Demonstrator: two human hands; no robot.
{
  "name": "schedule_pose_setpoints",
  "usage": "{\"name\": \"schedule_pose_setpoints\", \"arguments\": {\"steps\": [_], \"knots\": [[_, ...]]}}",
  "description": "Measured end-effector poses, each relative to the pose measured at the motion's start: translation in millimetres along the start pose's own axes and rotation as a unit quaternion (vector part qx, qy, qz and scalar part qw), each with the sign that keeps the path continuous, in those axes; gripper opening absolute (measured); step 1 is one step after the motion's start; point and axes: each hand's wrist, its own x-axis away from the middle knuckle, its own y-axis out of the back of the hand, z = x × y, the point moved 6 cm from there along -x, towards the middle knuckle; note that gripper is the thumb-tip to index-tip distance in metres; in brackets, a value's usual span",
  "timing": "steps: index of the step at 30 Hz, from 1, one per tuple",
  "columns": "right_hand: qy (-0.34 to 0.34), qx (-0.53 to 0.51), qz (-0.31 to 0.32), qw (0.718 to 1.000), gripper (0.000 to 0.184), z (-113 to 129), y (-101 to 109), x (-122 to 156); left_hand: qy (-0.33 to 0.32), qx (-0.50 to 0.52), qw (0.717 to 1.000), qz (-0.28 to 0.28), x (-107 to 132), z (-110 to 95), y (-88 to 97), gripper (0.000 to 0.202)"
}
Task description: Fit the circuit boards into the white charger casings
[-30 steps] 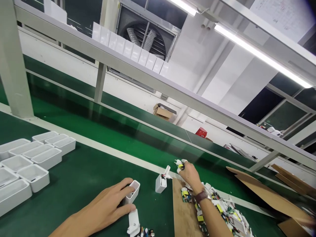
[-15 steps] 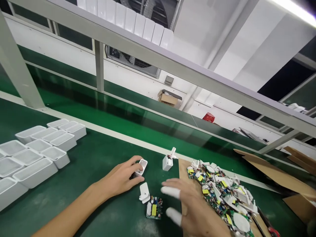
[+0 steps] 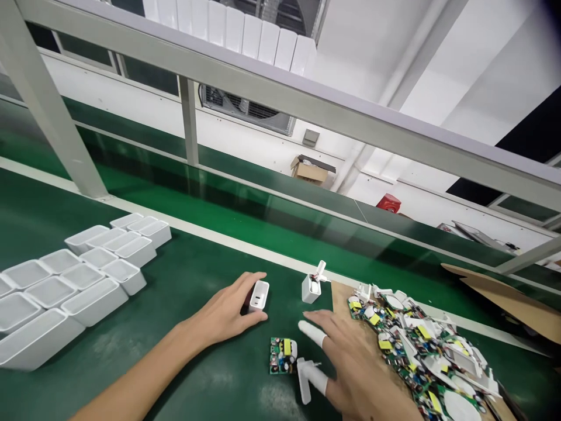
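Note:
My left hand [image 3: 228, 313] lies on the green mat with its fingers closed on a small white charger housing [image 3: 258, 295]. My right hand [image 3: 350, 362] hovers low, fingers stretched out, with white finger cots on the index finger and thumb. Its thumb touches a white cover piece [image 3: 302, 383] lying on the mat. A small green circuit board [image 3: 283, 355] lies just left of that piece, between my two hands. A second white housing [image 3: 312, 286] stands upright behind them, with parts sticking out of its top.
A pile of circuit boards and white parts [image 3: 416, 345] lies on a cardboard sheet [image 3: 339, 295] at the right. Several empty white housings [image 3: 65, 286] stand in rows at the left. A green conveyor belt [image 3: 263, 216] and a metal frame rail [image 3: 307, 105] run behind.
My right hand came back from the far edge of the pile to the circuit board. My left hand has turned its housing. The white cover now lies right of the board.

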Motion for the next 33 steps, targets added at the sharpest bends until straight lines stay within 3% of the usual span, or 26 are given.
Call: {"name": "schedule_pose_setpoints", "arguments": {"steps": [3, 5, 8, 13, 19, 22, 25, 28, 30, 33], "knots": [[0.020, -0.040, 0.109, 0.993, 0.089, 13, -24, -2, -0.001, 0.010, 1.000, 0.027, 1, -3, -8.5, 0.072], [0.004, -0.063, 0.146, 0.987, 0.090, 16, -41, -5, 0.003, 0.019, 0.999, 0.038, 3, -1, -12.0, 0.078], [-0.024, -0.082, 0.144, 0.986, 0.083, 9, -53, -5, 0.019, 0.032, 0.998, 0.051, 6, 4, -13.1, 0.091], [-0.016, -0.146, 0.076, 0.986, 0.073, -2, -47, 0, 0.014, 0.035, 0.998, 0.057, 8, 4, -7.9, 0.104], [-0.047, -0.252, -0.026, 0.966, 0.071, -6, -47, -1, -0.026, 0.098, 0.993, 0.052, 7, 0, -12.2, 0.098], [-0.078, -0.268, -0.070, 0.958, 0.066, -15, -50, 1, 0.001, 0.103, 0.995, 0.018, 4, 2, -17.9, 0.093], [-0.098, -0.248, -0.118, 0.956, 0.060, -24, -48, 3, 0.020, 0.080, 0.996, 0.020, 3, 2, -23.0, 0.119], [-0.117, -0.192, -0.171, 0.959, 0.055, -31, -42, 4, 0.001, 0.109, 0.992, 0.069, 6, -4, -25.4, 0.143], [-0.124, -0.146, -0.201, 0.961, 0.054, -34, -36, 3, -0.008, 0.134, 0.985, 0.112, 9, -10, -26.8, 0.137], [-0.116, -0.100, -0.228, 0.962, 0.055, -31, -22, -3, 0.008, 0.125, 0.980, 0.156, 10, -17, -29.7, 0.094]]}}
